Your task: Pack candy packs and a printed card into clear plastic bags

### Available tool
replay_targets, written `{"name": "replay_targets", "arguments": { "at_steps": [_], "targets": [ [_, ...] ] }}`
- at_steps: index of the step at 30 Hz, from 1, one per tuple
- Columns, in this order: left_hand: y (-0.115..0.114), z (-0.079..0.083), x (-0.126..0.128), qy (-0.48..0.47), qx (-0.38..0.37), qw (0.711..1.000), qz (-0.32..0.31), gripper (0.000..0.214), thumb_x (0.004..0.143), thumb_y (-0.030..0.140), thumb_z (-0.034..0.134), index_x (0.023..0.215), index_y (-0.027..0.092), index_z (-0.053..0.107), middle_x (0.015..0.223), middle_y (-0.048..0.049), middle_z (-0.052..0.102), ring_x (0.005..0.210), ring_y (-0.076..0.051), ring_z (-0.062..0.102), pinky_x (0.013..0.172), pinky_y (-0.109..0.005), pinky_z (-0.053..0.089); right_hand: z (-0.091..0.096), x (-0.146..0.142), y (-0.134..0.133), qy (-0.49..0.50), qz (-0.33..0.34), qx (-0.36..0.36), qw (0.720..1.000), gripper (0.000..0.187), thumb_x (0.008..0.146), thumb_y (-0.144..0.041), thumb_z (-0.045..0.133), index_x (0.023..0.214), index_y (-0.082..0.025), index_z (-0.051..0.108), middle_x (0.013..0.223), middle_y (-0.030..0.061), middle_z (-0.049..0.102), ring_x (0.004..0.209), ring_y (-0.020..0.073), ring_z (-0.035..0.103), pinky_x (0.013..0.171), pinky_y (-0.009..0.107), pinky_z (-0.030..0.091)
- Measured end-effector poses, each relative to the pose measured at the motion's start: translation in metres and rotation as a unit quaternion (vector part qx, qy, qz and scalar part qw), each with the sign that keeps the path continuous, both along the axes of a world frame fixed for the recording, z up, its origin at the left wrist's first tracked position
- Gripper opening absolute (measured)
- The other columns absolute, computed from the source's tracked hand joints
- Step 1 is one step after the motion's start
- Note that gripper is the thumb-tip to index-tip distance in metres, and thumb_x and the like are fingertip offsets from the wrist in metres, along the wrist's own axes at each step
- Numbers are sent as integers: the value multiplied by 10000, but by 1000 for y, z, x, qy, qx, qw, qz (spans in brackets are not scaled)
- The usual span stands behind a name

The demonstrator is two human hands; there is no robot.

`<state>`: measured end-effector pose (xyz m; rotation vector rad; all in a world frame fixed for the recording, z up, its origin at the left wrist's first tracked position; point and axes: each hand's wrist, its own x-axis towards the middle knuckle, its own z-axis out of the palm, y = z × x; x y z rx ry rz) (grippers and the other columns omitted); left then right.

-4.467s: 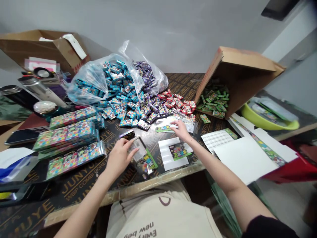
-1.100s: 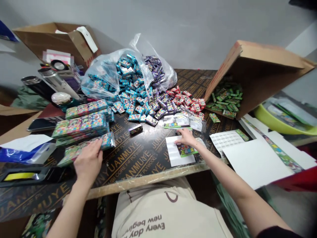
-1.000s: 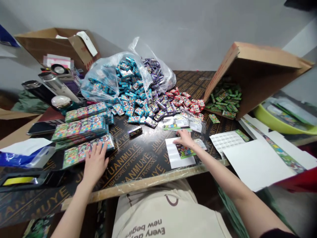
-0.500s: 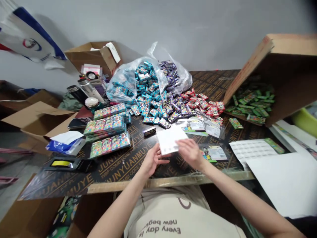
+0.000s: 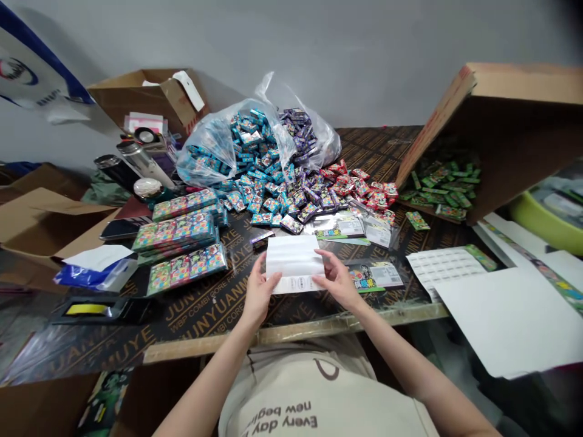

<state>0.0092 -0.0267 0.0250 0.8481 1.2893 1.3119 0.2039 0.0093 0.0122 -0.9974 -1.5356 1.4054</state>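
Note:
Both hands hold up a white paper sheet [image 5: 294,262] by its lower side edges, over the black printed plywood table [image 5: 204,309]. It has a small printed label near its bottom edge. My left hand [image 5: 260,291] pinches the left edge, and my right hand [image 5: 334,280] grips the right edge. Just right of my right hand, a flat green-and-black printed card packet [image 5: 374,274] lies on the table. A small dark box [image 5: 262,238] sits beyond my left fingertips, at the foot of a heap of small blue, purple and red boxes [image 5: 291,194].
A clear plastic bag [image 5: 214,145] spills blue boxes behind the heap. Stacks of multicoloured strip packs [image 5: 177,243] lie left. A tipped cardboard box [image 5: 483,115] covers green packets [image 5: 441,185] at right. White boards [image 5: 510,309] and a printed sheet [image 5: 444,270] lie right.
My hands have left the strip packs and the card packet, and now hold the white sheet lifted off the table. The view has shifted, and the table contents appear further right.

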Motion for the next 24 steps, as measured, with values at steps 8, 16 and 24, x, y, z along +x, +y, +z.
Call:
{"name": "replay_targets", "arguments": {
  "at_steps": [8,16,24],
  "targets": [
    [-13,21,10,369,90,902,-205,198,590,328,704,693,175,631,693,-4,598,678,-151,527,637,-257,395,36,0,0,-146,89,146,974,473,804,-181,488,1265,-249,407,786,-5,546,737,126,522,759,285,426],
    [-4,28,22,-10,-15,1000,-25,264,638,361,674,620,150,517,525,47,500,441,-67,412,468,-204,328,36,-23,-13,-112,-77,176,975,777,650,-330,692,1316,-244,300,1109,73,564,980,218,543,868,370,423],
    [1,66,-1,379,199,901,-67,504,532,293,763,1012,253,614,1055,-43,610,1031,-237,496,1032,-401,174,63,-4,-7,-178,87,157,968,271,789,-186,504,1047,-212,582,818,8,633,725,138,579,702,261,440]
  ]
}}
